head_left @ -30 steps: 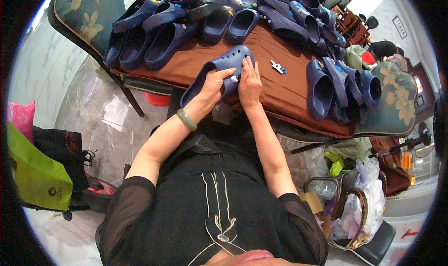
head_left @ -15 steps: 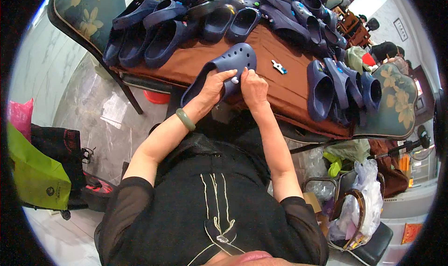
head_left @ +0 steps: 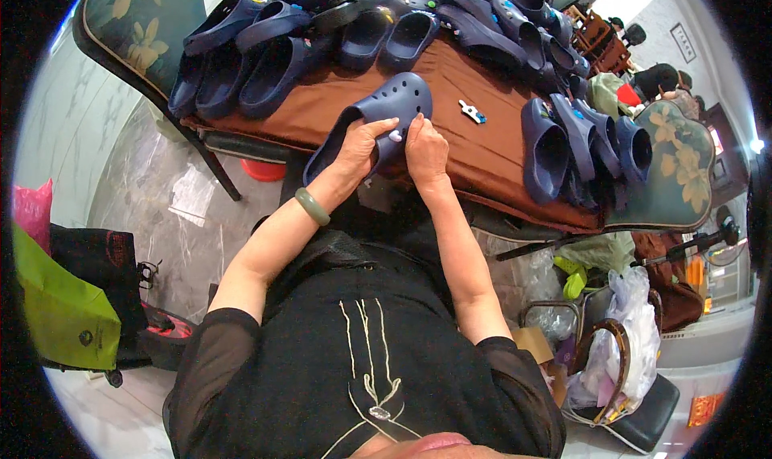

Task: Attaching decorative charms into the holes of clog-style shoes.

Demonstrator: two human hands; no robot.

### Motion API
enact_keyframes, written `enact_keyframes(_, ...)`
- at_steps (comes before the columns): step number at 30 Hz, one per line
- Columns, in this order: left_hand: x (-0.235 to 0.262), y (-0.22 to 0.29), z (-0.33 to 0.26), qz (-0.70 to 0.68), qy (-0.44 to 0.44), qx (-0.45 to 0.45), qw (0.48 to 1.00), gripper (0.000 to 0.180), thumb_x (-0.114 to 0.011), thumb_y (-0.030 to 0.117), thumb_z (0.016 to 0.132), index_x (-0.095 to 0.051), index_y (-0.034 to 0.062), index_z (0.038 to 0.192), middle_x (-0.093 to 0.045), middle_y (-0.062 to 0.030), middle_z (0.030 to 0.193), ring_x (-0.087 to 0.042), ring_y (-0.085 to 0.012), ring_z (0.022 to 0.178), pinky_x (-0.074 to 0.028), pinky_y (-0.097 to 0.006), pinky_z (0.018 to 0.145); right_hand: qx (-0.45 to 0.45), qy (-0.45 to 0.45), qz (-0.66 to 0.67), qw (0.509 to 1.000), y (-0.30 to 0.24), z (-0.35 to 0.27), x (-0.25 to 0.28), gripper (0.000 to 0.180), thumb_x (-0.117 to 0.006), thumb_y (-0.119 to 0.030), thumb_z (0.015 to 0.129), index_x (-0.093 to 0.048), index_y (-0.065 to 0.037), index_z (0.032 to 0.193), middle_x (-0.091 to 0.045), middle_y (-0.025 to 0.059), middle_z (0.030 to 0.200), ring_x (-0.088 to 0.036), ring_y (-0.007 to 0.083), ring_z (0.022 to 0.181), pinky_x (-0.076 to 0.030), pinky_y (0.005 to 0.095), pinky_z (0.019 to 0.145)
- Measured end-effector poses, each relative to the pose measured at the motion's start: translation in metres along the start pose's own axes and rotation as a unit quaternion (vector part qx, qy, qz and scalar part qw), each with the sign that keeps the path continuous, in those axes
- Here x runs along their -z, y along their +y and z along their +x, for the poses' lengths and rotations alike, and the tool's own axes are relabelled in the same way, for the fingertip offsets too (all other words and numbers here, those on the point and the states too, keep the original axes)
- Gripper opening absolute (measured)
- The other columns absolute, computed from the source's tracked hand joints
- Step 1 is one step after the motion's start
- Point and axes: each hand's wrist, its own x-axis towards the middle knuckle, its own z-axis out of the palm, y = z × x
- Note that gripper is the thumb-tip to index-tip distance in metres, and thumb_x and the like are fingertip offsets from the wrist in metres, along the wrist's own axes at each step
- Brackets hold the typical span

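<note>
A dark blue clog (head_left: 391, 97) with round holes in its upper is held in front of me, its toe pointing away over the table edge. My left hand (head_left: 358, 147) is closed round its near side, fingers partly inside the opening and thumb on the upper. Curled against the clog's right side is my right hand (head_left: 426, 147), thumb up; its fingertips are hidden. A small white charm (head_left: 395, 136) shows on the upper between my two hands. To the right on the brown cloth (head_left: 450, 81) lies another white charm (head_left: 472, 111) with blue and dark parts.
Many dark blue clogs (head_left: 273, 73) crowd the table's far and left sides; several more (head_left: 547, 149) stand at the right edge. Flowered chairs (head_left: 133, 37) flank the table. Below right are a chair with plastic bags (head_left: 627, 322); at left, a green bag (head_left: 64, 298).
The whole view has shifted slightly, so the table and clogs sit a little further left. Both hands keep nearly the same hold on the clog.
</note>
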Motion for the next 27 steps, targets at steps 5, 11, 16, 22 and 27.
enact_keyframes(5,0.001,0.004,-0.003,-0.004,-0.014,0.023,1.000,0.020,-0.064,0.005,0.081,-0.060,0.0012,0.100,-0.064,-0.0053,0.092,-0.063,-0.0155,0.081,-0.051,-0.029,0.075,-0.037,-0.031,0.046,0.998,-0.006,0.003,0.010,0.038,-0.044,-0.031,0.094,-0.053,-0.004,0.069,-0.060,0.0189,0.059,-0.062,0.0355,0.056,-0.050,0.0453,0.053)
enact_keyframes(11,0.005,0.001,-0.004,-0.025,-0.034,0.016,0.999,0.023,-0.061,0.015,0.087,-0.058,0.0015,0.105,-0.063,-0.0060,0.097,-0.063,-0.0163,0.086,-0.051,-0.030,0.077,-0.067,-0.157,0.032,0.985,-0.013,0.017,0.040,0.053,-0.047,-0.051,0.089,-0.059,-0.003,0.070,-0.063,0.0217,0.067,-0.063,0.0374,0.065,-0.048,0.0474,0.061)
enact_keyframes(16,0.008,-0.001,-0.002,-0.029,-0.042,0.043,0.998,0.028,-0.061,0.021,0.088,-0.056,0.0014,0.108,-0.063,-0.0071,0.101,-0.062,-0.0169,0.089,-0.051,-0.031,0.079,-0.114,-0.169,0.091,0.975,-0.007,0.010,0.030,0.053,-0.044,-0.046,0.091,-0.059,0.001,0.071,-0.061,0.0265,0.070,-0.062,0.0424,0.071,-0.048,0.0489,0.065)
enact_keyframes(22,0.006,0.000,-0.002,-0.026,-0.037,0.022,0.999,0.029,-0.060,0.020,0.088,-0.055,0.0008,0.110,-0.062,-0.0087,0.102,-0.062,-0.0180,0.090,-0.051,-0.032,0.080,-0.139,-0.124,0.150,0.971,-0.007,0.000,0.021,0.048,-0.044,-0.038,0.093,-0.057,0.003,0.071,-0.060,0.0264,0.069,-0.061,0.0419,0.070,-0.047,0.0493,0.065)
enact_keyframes(27,0.006,0.002,-0.001,-0.036,-0.040,0.041,0.998,0.028,-0.060,0.018,0.088,-0.055,-0.0002,0.108,-0.062,-0.0098,0.102,-0.062,-0.0186,0.089,-0.051,-0.032,0.080,-0.149,-0.114,0.210,0.959,-0.007,0.000,0.027,0.042,-0.049,-0.034,0.091,-0.057,0.002,0.071,-0.060,0.0225,0.065,-0.061,0.0385,0.064,-0.046,0.0460,0.060)
